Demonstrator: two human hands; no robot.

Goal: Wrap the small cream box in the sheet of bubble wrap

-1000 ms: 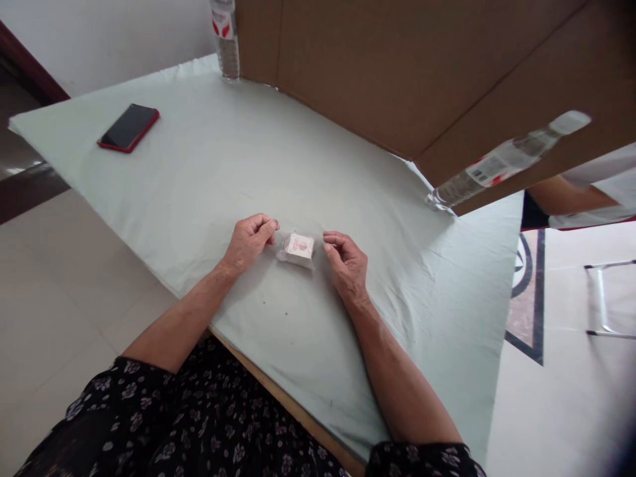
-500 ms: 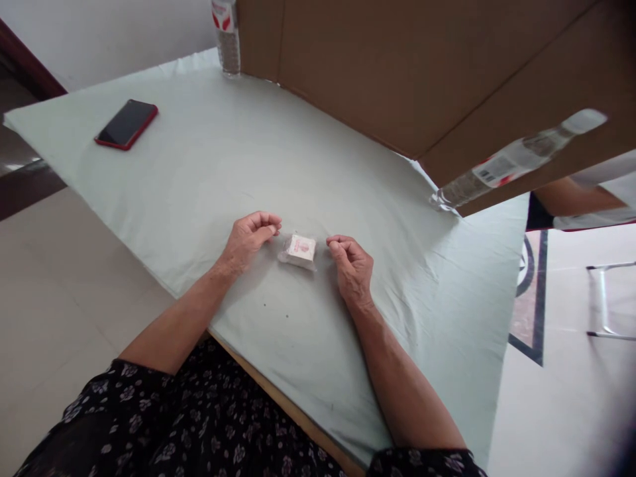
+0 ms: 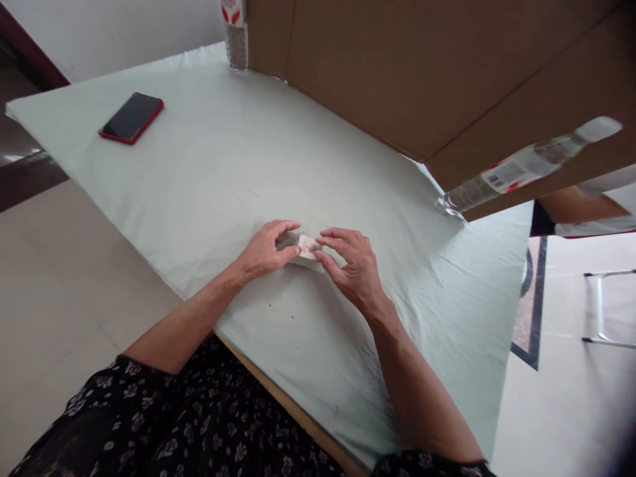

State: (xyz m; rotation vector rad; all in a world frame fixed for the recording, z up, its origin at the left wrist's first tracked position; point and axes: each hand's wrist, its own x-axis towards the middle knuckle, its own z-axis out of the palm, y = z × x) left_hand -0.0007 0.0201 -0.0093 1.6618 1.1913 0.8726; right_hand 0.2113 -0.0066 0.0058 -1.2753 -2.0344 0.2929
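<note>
A small white pack (image 3: 308,247) with reddish print, in a clear plastic wrapper, lies on the pale green tablecloth between my two hands. At its left side is my left hand (image 3: 271,249), open, thumb and fingers apart, with the thumb tip at the pack's edge. My right hand (image 3: 352,264) curves in from the other side, also open, its thumb and forefinger spread close to the right end of the pack. Whether the fingertips press on it I cannot tell. Part of the wrapper is hidden behind my fingers.
A phone (image 3: 132,118) in a red case lies at the far left. A brown cardboard panel (image 3: 397,73) stands behind, with one clear bottle (image 3: 236,40) at its left end and another bottle (image 3: 521,169) at its right. Beyond it, another person's arm (image 3: 581,204) shows.
Both hands have moved in to the pack, and their fingers have gone from curled to spread around it. The view has shifted slightly.
</note>
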